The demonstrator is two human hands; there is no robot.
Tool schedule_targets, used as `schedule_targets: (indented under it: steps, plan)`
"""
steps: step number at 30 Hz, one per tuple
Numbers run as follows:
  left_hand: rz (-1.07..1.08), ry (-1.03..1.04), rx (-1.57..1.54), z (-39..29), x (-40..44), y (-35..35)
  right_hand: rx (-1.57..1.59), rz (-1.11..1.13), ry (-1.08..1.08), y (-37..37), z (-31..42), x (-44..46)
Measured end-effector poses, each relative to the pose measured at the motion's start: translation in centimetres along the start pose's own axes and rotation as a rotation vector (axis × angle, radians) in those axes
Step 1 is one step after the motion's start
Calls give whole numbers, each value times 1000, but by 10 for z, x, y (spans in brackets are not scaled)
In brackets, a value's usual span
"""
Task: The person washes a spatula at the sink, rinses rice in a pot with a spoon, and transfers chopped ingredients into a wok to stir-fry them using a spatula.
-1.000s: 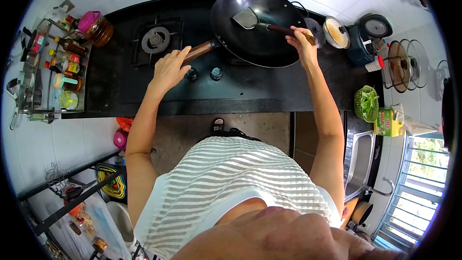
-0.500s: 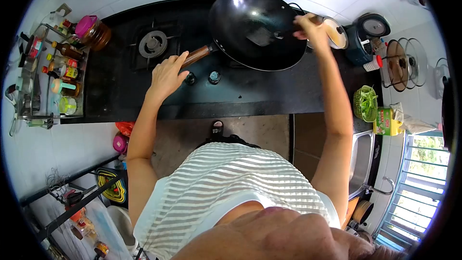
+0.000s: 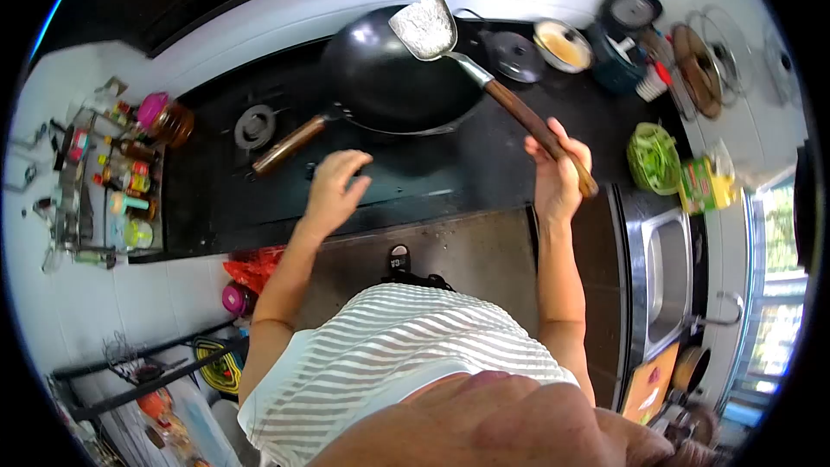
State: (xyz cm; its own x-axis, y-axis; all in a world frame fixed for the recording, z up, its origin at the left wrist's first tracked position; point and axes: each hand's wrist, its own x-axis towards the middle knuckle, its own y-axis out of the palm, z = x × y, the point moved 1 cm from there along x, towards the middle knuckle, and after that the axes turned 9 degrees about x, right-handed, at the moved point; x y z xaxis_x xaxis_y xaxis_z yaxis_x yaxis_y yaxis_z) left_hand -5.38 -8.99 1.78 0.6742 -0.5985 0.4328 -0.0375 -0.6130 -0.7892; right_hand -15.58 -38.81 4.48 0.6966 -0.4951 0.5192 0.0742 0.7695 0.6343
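Observation:
My right hand (image 3: 560,175) is closed round the wooden handle of a wok spatula (image 3: 425,28). Its metal blade is raised above the wok, wet or shiny on the face I see. The black wok (image 3: 380,78) rests on the stove, its wooden handle (image 3: 292,143) pointing toward me on the left. Just right of that handle hovers my left hand (image 3: 337,188), holding nothing, its fingers loosely bent and thumb apart. No food can be made out inside the wok.
A bare gas burner (image 3: 255,126) is left of the wok. Right of it stand a dark lidded pot (image 3: 516,57) and a white bowl (image 3: 562,45) with yellowish contents. A green basket of cut greens (image 3: 654,160) sits near the sink (image 3: 667,277). Bottles fill a rack (image 3: 121,164) at left.
My left hand has let go of the wok handle and moved toward me. My right hand has lifted the wok spatula out of the wok and drawn back. The head view has shifted.

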Motion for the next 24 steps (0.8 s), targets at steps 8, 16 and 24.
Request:
schedule_targets:
  steps: [8,16,24]
  plan:
    - [721,334,-769,-256,0,178,-220,-313,-338,-88,220,-157]
    - [1632,-18,-1582,-488,-45,300,-621,-769,-651,-140,333,-276]
    - [1442,-690,-1565,-582,-31,414,-1409,-786,-259,-207,343,-282]
